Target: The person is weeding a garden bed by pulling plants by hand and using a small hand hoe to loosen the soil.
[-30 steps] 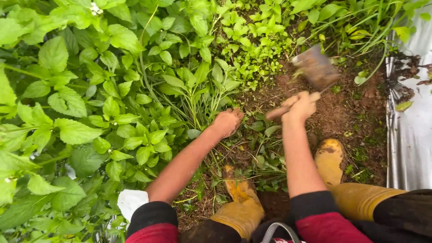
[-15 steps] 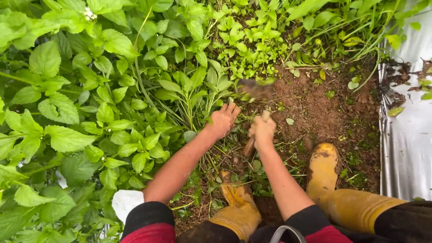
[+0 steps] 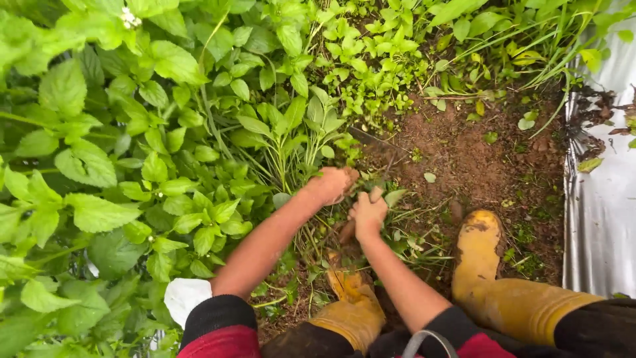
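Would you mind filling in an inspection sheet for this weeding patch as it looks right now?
Surface: bare reddish soil, damp-looking, with scattered cut leaves and grass blades.
Job's things: clump of narrow-leaved weeds at the soil's edge; a brown tool handle shows below the right hand, its head hidden.
Clutter: white scrap beside the left sleeve.
Grippers: left hand closed at the base of the clump; right hand closed around the handle.
Cables: nothing seen.
Surroundings: dense broad-leaved plants on the left, silver plastic sheet on the right, muddy yellow boots planted on the soil.
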